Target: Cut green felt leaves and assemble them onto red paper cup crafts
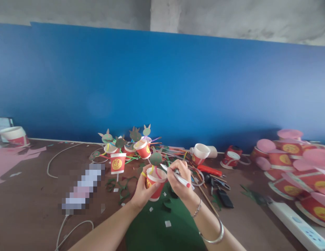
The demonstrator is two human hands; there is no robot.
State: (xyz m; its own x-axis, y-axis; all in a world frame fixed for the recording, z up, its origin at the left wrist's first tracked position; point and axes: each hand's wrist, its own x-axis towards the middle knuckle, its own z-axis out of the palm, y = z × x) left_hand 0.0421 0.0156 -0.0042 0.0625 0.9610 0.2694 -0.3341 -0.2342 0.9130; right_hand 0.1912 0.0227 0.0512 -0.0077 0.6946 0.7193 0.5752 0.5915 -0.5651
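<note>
My left hand (141, 191) is wrapped round a red paper cup (155, 187) with a white rim, held tilted above the table. A green eared paper shape (156, 158) on a stick rises out of the cup. My right hand (179, 178) grips a white marker pen (178, 178) with a red end, its tip pointing towards the green shape. Both hands are above a sheet of dark green paper (157, 226) at the near edge.
Several finished red cups with green eared shapes (125, 146) stand behind. Sticks, scissors (214, 183), an overturned cup (200, 154) and a red tool lie to the right. Pink-lidded red cups (295, 167) pile at far right beside a white power strip (295, 219). White cable (68, 230) at left.
</note>
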